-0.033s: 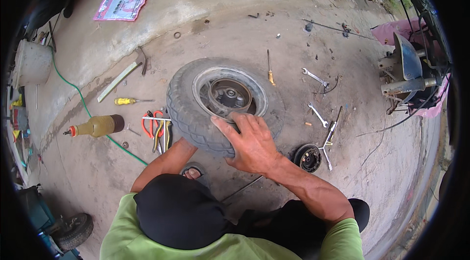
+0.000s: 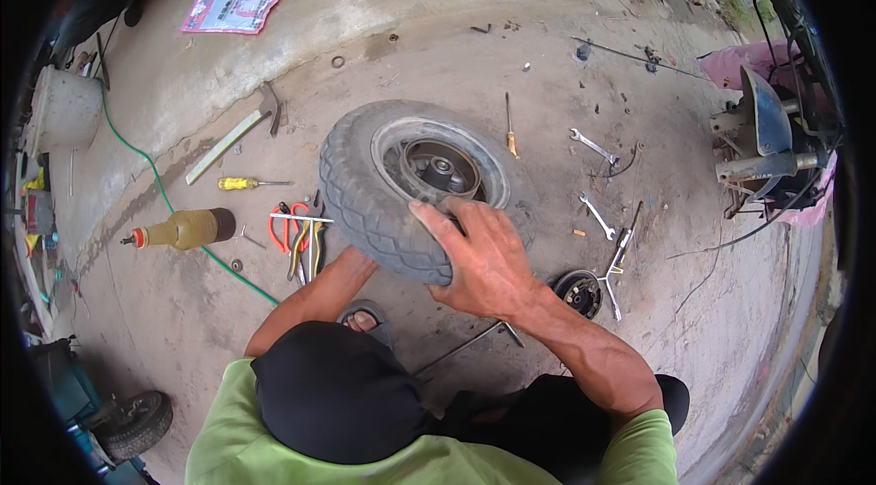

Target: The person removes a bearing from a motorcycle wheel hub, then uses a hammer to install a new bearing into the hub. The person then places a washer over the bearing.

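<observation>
A wheel with a grey, treaded tyre (image 2: 351,170) tilts over the concrete in front of me. Its metal rim (image 2: 379,152) and the drum hub (image 2: 442,164) inside face up. My right hand (image 2: 488,257) grips the near right side, thumb and fingers wrapped over the tyre towards the rim. My left hand (image 2: 359,264) reaches to the lower near side, its fingers hidden by the tyre. Just left of the wheel lie red-handled pliers (image 2: 280,228) and yellow-and-black-handled pliers (image 2: 317,248). A round black brake part (image 2: 578,293) rests right of my right hand.
Left lie a hammer (image 2: 219,152), a yellow screwdriver (image 2: 239,183), a bottle (image 2: 182,229) and a green hose (image 2: 157,177). Right are another screwdriver (image 2: 511,140), spanners (image 2: 598,216) and a three-armed wrench (image 2: 608,277). A metal bar (image 2: 461,348) lies by my foot. Vehicle parts (image 2: 762,134) stand far right.
The wheel has shifted slightly away and to the right with my right hand on it. More of the metal bar's end shows below my right hand. The whole view has drifted a little.
</observation>
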Action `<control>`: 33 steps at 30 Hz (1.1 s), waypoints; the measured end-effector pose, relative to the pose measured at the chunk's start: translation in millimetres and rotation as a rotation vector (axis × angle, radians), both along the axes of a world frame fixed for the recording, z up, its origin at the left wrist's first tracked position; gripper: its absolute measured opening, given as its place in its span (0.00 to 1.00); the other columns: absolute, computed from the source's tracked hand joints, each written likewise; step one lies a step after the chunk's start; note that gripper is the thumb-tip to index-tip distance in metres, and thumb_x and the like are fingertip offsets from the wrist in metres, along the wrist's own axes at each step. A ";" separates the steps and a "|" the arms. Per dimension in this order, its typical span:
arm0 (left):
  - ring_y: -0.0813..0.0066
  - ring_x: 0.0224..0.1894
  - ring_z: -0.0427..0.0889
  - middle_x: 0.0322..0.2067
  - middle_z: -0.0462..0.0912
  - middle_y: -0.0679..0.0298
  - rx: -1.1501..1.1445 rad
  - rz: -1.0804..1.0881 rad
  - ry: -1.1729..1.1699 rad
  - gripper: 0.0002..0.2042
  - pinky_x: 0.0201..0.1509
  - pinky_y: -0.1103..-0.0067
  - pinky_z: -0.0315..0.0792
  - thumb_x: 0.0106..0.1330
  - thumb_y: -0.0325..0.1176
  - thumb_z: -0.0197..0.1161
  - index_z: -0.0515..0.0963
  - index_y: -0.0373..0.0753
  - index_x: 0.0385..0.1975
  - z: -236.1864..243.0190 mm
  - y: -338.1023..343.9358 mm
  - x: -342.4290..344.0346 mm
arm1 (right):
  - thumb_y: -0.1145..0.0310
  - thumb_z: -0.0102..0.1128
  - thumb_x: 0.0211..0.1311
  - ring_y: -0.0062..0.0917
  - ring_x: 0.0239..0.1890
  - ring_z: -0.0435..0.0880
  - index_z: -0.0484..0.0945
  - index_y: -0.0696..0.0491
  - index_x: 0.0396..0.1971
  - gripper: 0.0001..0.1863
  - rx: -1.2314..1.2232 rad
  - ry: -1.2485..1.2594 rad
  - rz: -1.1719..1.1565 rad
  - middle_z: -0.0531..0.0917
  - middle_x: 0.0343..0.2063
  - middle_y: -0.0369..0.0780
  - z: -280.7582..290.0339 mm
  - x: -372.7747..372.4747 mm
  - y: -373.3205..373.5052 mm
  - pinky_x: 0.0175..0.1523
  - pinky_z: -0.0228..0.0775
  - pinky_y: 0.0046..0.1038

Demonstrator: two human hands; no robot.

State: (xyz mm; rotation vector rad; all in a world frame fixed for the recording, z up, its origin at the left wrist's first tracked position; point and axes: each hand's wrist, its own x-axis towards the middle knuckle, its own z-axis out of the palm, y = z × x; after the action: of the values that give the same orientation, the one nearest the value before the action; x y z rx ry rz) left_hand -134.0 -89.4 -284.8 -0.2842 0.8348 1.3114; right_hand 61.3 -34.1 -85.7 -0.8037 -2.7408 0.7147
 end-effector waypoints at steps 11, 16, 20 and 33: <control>0.60 0.45 0.87 0.45 0.87 0.56 -0.007 0.015 0.204 0.19 0.52 0.66 0.81 0.81 0.45 0.52 0.78 0.34 0.53 -6.1 21.1 -46.7 | 0.62 0.79 0.38 0.37 0.67 0.77 0.63 0.64 0.73 0.57 -0.295 0.211 -0.431 0.78 0.64 0.53 41.7 34.8 102.1 0.72 0.66 0.36; 0.49 0.60 0.81 0.59 0.80 0.48 0.010 -0.002 0.157 0.28 0.65 0.61 0.75 0.82 0.52 0.46 0.73 0.31 0.63 2.7 17.3 -48.1 | 0.63 0.78 0.38 0.34 0.64 0.78 0.64 0.63 0.72 0.56 -0.355 0.290 -0.518 0.79 0.62 0.49 35.0 40.1 114.0 0.71 0.65 0.34; 0.45 0.68 0.74 0.66 0.74 0.44 0.045 -0.003 0.047 0.30 0.71 0.59 0.70 0.81 0.50 0.43 0.67 0.29 0.68 23.0 18.8 -44.7 | 0.64 0.76 0.39 0.31 0.62 0.79 0.65 0.63 0.72 0.54 -0.462 0.359 -0.524 0.80 0.60 0.47 36.1 43.8 121.3 0.69 0.65 0.32; 0.58 0.58 0.84 0.59 0.81 0.50 0.375 -0.182 0.338 0.20 0.56 0.69 0.82 0.72 0.24 0.59 0.72 0.35 0.63 60.9 20.1 -25.0 | 0.60 0.79 0.39 0.35 0.64 0.78 0.64 0.64 0.71 0.56 -0.382 0.320 -0.564 0.79 0.61 0.50 33.8 55.6 131.7 0.71 0.65 0.34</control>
State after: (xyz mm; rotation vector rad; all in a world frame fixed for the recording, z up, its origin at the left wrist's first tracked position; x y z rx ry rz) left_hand -159.0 -69.3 -223.9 0.3120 0.8524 1.3314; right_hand 116.9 97.6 -51.8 -1.3288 -1.9750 1.1224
